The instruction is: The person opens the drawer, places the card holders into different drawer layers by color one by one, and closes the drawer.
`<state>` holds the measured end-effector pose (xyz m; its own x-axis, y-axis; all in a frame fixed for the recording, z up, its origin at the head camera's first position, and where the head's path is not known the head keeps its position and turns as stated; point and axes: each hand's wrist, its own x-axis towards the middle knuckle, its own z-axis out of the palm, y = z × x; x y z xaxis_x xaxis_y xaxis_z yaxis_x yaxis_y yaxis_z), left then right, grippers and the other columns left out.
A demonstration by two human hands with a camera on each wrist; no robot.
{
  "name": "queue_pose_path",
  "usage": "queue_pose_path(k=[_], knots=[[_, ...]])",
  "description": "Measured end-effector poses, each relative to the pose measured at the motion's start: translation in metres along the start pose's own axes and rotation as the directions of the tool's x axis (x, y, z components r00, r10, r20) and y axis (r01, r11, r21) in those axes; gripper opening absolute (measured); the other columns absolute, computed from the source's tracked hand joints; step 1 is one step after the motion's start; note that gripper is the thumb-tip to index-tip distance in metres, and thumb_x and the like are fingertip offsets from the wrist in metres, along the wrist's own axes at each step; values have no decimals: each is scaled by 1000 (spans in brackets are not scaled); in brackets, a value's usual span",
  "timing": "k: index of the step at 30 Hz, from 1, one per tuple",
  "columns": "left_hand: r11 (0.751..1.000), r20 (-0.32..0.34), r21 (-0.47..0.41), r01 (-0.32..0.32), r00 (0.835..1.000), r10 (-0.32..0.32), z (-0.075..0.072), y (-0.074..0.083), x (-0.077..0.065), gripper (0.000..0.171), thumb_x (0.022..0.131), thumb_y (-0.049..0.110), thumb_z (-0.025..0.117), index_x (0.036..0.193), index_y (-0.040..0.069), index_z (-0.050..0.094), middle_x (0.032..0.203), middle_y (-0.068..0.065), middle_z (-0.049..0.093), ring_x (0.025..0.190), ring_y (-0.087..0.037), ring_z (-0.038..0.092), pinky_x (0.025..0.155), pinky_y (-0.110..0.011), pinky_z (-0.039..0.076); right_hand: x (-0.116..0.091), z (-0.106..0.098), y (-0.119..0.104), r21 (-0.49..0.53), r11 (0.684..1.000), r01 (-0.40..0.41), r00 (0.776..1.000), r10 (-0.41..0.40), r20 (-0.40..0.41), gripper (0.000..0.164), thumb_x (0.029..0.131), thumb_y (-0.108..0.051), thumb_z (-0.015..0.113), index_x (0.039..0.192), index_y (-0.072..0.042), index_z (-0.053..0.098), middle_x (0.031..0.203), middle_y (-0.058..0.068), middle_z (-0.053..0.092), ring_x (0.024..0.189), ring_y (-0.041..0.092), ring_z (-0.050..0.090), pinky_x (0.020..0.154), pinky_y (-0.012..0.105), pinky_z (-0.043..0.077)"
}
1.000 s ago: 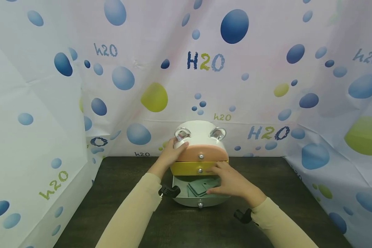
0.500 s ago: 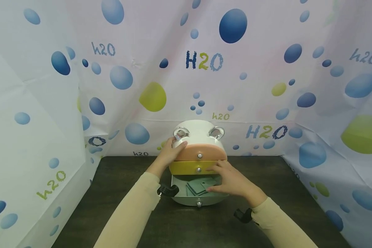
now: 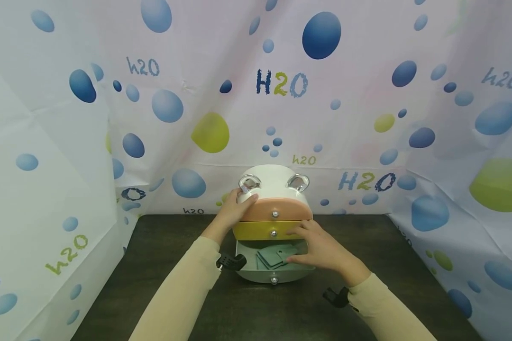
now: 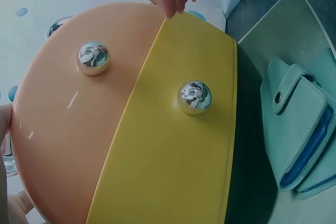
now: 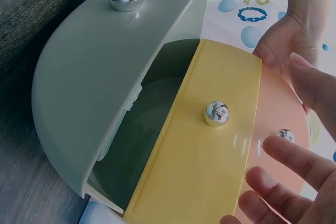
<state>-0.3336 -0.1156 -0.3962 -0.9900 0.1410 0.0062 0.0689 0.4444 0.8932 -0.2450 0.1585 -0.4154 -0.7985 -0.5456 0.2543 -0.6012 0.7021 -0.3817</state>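
Note:
A small cabinet has a white shell (image 3: 273, 182), an orange top drawer (image 3: 277, 208) and a yellow middle drawer (image 3: 256, 231), both pushed in. Its pale green bottom drawer (image 3: 256, 275) is pulled out. Inside lie mint-green wallets (image 4: 296, 121); one has a snap strap, and blue shows between its layers. My left hand (image 3: 232, 210) rests against the cabinet's upper left side, the thumb by the front edge and the other fingers partly hidden. My right hand (image 3: 317, 244) hovers at the right of the yellow drawer, fingers spread and loosely bent, holding nothing.
The cabinet stands on a dark wooden tabletop (image 3: 187, 284). Behind and at both sides hangs a white sheet (image 3: 239, 57) printed with blue and green drops. Silver ear-shaped loops (image 3: 298, 183) stand on the shell, and each drawer has a round silver knob (image 3: 274, 280).
The right hand shifts very slightly to the right. The head view has shifted a little. The left hand, the drawers and the wallets keep their places.

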Motion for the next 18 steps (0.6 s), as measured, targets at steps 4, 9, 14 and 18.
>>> queue_pose_path(k=[4, 9, 14, 18], knots=[[1000, 4, -11, -1, 1000, 1, -1, 0, -1, 96, 91, 69, 54, 157, 7, 24, 162, -17, 25, 148, -37, 24, 118, -56, 22, -1, -1, 1, -15, 1000, 3, 1000, -3, -12, 70, 76, -58, 81, 129, -14, 66, 122, -1, 54, 111, 20, 49, 90, 47, 50], [1000, 6, -11, -7, 1000, 7, -2, -1, -1, 97, 90, 70, 54, 157, 8, 23, 162, -17, 24, 148, -37, 23, 118, -57, 22, -3, -1, 1, -14, 1000, 6, 1000, -6, -23, 67, 77, -53, 83, 128, -12, 66, 126, 1, 55, 114, 22, 49, 92, 48, 49], [1000, 0, -5, -7, 1000, 7, -2, -2, 0, 96, 90, 70, 54, 157, 7, 25, 161, -17, 26, 148, -37, 25, 118, -57, 23, -5, 0, 1, -2, 1000, 4, 1000, -4, -31, 64, 78, -44, 86, 129, -12, 66, 129, 3, 56, 117, 25, 50, 95, 49, 48], [1000, -5, 1, -11, 1000, 11, 0, -2, 0, 95, 90, 69, 55, 157, 7, 26, 161, -17, 27, 147, -37, 26, 118, -56, 23, -7, 0, 2, 2, 1000, 10, 998, -9, -62, 56, 81, -37, 84, 127, -11, 66, 129, 5, 57, 118, 28, 51, 95, 51, 48]])
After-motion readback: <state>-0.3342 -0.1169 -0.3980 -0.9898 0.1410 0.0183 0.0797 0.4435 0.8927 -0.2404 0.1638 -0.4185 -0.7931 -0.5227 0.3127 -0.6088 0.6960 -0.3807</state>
